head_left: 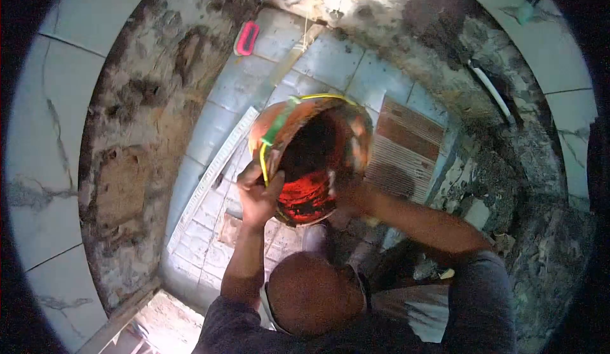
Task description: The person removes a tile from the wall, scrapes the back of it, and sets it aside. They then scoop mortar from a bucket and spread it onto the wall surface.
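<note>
A round bucket (260, 118) is tilted with its mouth facing me; its inside is dark, with a bright red lit patch low down. It has a yellow wire handle with a green grip (277, 125). My left hand (259, 195) is closed on the bucket's left rim, beside the handle. At the lower right of the mouth is my right hand (349, 192), dark and smeared by motion, its fingers hard to make out.
Bluish tiles (251, 78) cover the floor. Around the bucket lie a pink-edged brush or sponge (246, 38), a long pale strip (213, 177), a wooden strip (289, 65) and a ribbed brown tile (406, 144). Rough, stained walls (149, 106) surround the floor; a white pipe (489, 90) is at right.
</note>
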Demonstrator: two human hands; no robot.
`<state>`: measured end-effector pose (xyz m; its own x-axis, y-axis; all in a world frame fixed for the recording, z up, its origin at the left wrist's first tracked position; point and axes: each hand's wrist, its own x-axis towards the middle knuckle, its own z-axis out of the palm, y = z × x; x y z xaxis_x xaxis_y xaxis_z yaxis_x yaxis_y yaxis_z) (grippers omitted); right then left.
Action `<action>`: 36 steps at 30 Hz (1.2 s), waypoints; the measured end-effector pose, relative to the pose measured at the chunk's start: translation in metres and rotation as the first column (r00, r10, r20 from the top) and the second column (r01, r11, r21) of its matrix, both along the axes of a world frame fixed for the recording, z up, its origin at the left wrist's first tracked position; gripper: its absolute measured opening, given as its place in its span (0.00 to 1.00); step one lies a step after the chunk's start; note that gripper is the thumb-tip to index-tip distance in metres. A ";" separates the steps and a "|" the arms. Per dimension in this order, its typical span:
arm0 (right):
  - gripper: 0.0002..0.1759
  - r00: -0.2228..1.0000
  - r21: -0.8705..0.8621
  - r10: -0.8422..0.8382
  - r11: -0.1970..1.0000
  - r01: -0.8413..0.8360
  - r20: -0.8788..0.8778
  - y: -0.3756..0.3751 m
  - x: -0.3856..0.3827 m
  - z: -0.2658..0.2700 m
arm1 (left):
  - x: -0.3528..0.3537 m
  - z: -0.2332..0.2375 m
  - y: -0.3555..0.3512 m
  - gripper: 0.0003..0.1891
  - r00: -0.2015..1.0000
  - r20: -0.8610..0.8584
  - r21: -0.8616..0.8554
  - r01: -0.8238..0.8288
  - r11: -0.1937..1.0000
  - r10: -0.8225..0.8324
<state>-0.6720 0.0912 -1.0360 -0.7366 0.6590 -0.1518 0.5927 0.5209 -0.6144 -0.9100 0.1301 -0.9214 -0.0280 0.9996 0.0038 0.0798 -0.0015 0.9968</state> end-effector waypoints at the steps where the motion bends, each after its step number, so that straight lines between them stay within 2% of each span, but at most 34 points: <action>1: 0.18 1.000 0.010 -0.008 1.000 0.008 0.003 -0.002 0.000 0.012 | 0.001 -0.001 0.000 0.14 0.996 0.048 -0.011 -0.073 0.997 0.073; 2: 0.15 0.997 0.160 -0.062 0.985 0.069 -0.050 -0.007 -0.006 0.042 | 0.004 0.013 -0.001 0.13 0.986 0.113 -0.086 -0.110 0.990 0.120; 3: 0.12 0.987 0.298 -0.113 0.944 0.142 -0.112 -0.012 -0.012 0.074 | -0.002 0.007 -0.006 0.12 0.983 0.139 -0.113 -0.108 0.988 0.123; 4: 0.12 0.986 0.310 -0.118 0.939 0.149 -0.114 -0.001 -0.003 0.103 | -0.007 -0.001 -0.006 0.11 0.976 0.175 -0.118 -0.109 0.987 0.129; 5: 0.12 0.977 0.020 -0.161 0.987 0.160 0.143 0.011 0.011 0.132 | -0.008 -0.003 -0.008 0.11 0.976 0.176 -0.111 -0.107 0.988 0.126; 6: 0.11 0.914 -0.260 -0.114 0.938 0.228 0.391 0.020 0.020 0.159 | -0.008 -0.004 -0.012 0.10 0.986 0.130 -0.114 -0.085 0.990 0.100; 7: 0.13 0.862 -0.244 -0.105 0.936 0.255 0.497 0.028 0.022 0.186 | -0.009 -0.006 -0.014 0.09 0.994 0.083 -0.104 -0.066 0.992 0.075; 8: 0.14 0.795 -0.196 -0.110 0.941 0.277 0.596 0.043 0.025 0.204 | -0.011 -0.014 -0.016 0.07 0.989 0.141 -0.112 -0.037 0.993 0.052; 9: 0.14 0.797 -0.137 -0.134 0.955 0.262 0.589 0.054 0.030 0.208 | 0.007 0.007 -0.010 0.05 0.978 0.180 -0.021 -0.098 0.995 0.100; 10: 0.14 0.778 -0.121 -0.177 0.943 0.309 0.603 0.056 0.036 0.208 | -0.011 -0.007 -0.011 0.06 0.959 -0.283 0.019 0.041 0.999 -0.034; 11: 0.14 0.756 -0.109 -0.217 0.928 0.356 0.617 0.058 0.038 0.207 | 0.006 -0.011 -0.010 0.07 0.995 -0.001 0.059 -0.102 0.993 0.102; 12: 0.16 0.806 -0.207 -0.150 0.925 0.319 0.572 0.060 0.034 0.202 | 0.005 -0.006 -0.009 0.07 0.995 -0.094 0.107 -0.033 0.994 0.043; 13: 0.19 0.849 -0.309 -0.078 0.911 0.274 0.522 0.059 0.029 0.194 | 0.009 0.002 -0.011 0.07 0.996 -0.080 0.023 -0.028 0.999 0.030; 15: 0.19 0.882 -0.435 0.130 0.896 0.092 0.454 0.038 0.007 0.173 | 0.014 0.003 -0.009 0.07 0.999 -0.030 0.071 -0.034 0.997 0.036; 16: 0.21 0.952 -0.335 0.080 0.942 0.025 0.296 0.013 0.009 0.122 | 0.012 0.003 -0.008 0.07 0.999 -0.035 0.084 -0.013 0.996 0.016; 17: 0.22 0.992 -0.226 0.050 0.974 -0.023 0.112 0.009 0.005 0.114 | 0.013 0.003 -0.006 0.07 0.999 -0.039 0.098 -0.013 0.995 0.017; 18: 0.22 0.992 -0.212 0.052 0.977 -0.026 0.116 0.015 0.011 0.109 | 0.014 0.004 -0.005 0.08 0.999 -0.030 0.088 -0.023 0.996 0.026; 19: 0.23 0.972 -0.295 0.134 0.953 -0.072 0.195 0.021 0.017 0.107 | 0.012 0.005 -0.005 0.09 0.999 -0.021 0.076 -0.031 0.997 0.033; 20: 0.24 0.940 -0.386 0.222 0.916 -0.110 0.258 0.028 0.015 0.125 | 0.010 0.005 -0.008 0.09 0.999 -0.023 0.079 -0.034 0.996 0.036; 21: 0.24 0.939 -0.379 0.224 0.918 -0.114 0.260 0.037 0.013 0.143 | 0.008 0.005 -0.007 0.10 0.999 -0.015 0.007 -0.043 0.999 0.043; 22: 0.24 0.891 -0.446 0.246 0.893 -0.056 0.382 0.046 0.013 0.162 | 0.007 0.005 -0.007 0.11 0.999 -0.004 -0.066 -0.053 0.996 0.053; 23: 0.25 0.826 -0.504 0.275 0.864 0.013 0.493 0.050 0.013 0.170 | 0.005 0.004 -0.008 0.11 0.998 -0.004 -0.062 -0.057 0.996 0.057; 24: 0.25 0.824 -0.498 0.274 0.867 0.012 0.497 0.048 0.019 0.164 | 0.003 0.003 -0.008 0.11 0.999 0.025 -0.047 -0.044 0.998 0.045; 25: 0.25 0.963 -0.227 0.042 0.974 0.020 0.267 0.042 0.031 0.150 | 0.002 0.002 -0.006 0.10 0.998 0.055 -0.027 -0.031 0.999 0.032; 26: 0.24 0.992 0.045 -0.113 0.992 0.115 -0.051 0.034 0.040 0.134 | 0.002 0.002 -0.005 0.10 0.998 0.058 -0.021 -0.034 0.999 0.035; 27: 0.24 0.993 0.049 -0.108 0.993 0.110 -0.050 0.033 0.048 0.115 | 0.002 0.004 -0.006 0.10 1.000 -0.030 0.034 -0.005 0.999 0.006; 28: 0.24 0.989 -0.110 -0.138 0.985 0.132 -0.053 0.039 0.048 0.100 | 0.002 0.004 -0.008 0.10 0.992 -0.121 0.083 0.030 0.996 -0.019; 30: 0.22 0.978 -0.411 -0.205 0.896 0.169 -0.045 0.040 0.061 0.064 | 0.007 -0.001 -0.009 0.10 0.995 -0.093 0.127 0.047 0.991 -0.035; 32: 0.21 0.963 -0.669 -0.269 0.719 0.191 -0.014 0.030 0.067 0.024 | 0.014 0.008 -0.011 0.10 0.996 -0.091 0.153 0.023 0.988 -0.009; 34: 0.20 0.947 -0.858 -0.320 0.477 0.189 0.031 0.026 0.053 -0.016 | 0.009 0.006 -0.013 0.10 0.994 -0.100 0.187 0.065 0.980 -0.047; 36: 0.18 0.932 -0.969 -0.351 0.188 0.160 0.086 0.004 0.054 -0.065 | 0.006 0.009 -0.014 0.16 0.996 -0.006 0.128 0.084 0.988 -0.084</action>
<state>-0.6180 0.0954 -1.1005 -0.6306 0.2432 -0.7370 0.4367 -0.6738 -0.5961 -0.9044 0.1166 -0.9119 0.0559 0.9896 0.1323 0.0750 -0.1363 0.9878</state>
